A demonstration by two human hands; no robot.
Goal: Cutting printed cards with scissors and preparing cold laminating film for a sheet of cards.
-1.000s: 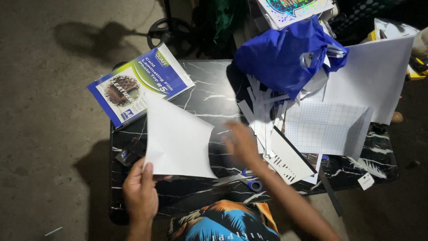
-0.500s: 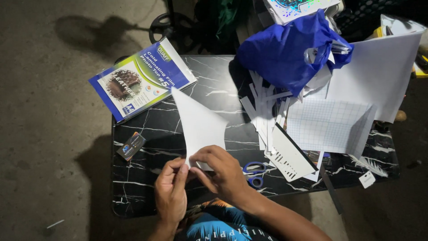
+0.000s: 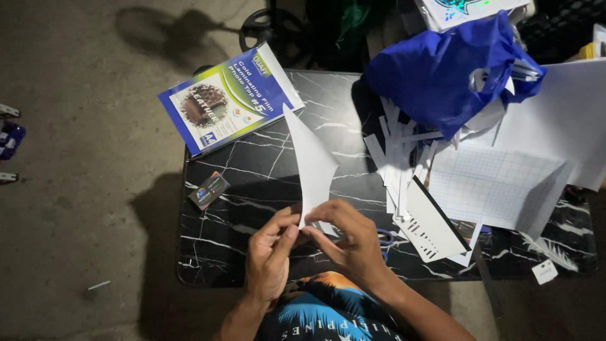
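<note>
A white sheet of paper [image 3: 310, 163] stands up on edge over the black marble-patterned table [image 3: 252, 189], seen almost edge-on. Both hands pinch its near corner. My left hand [image 3: 270, 252] grips it from the left with thumb and fingers. My right hand [image 3: 351, 237] holds the same corner from the right. Blue-handled scissors [image 3: 382, 239] lie on the table just behind my right hand, mostly hidden by it.
A blue and white film pack [image 3: 228, 98] overhangs the table's far left corner. A small card [image 3: 208, 189] lies to the left. White paper strips [image 3: 399, 158], a grid sheet [image 3: 492, 186] and a blue plastic bag [image 3: 442, 72] crowd the right side.
The sheet was flat under my left hand; my right hand came back from the pile, and both hands now hold the sheet's near corner, with it turned up on edge.
</note>
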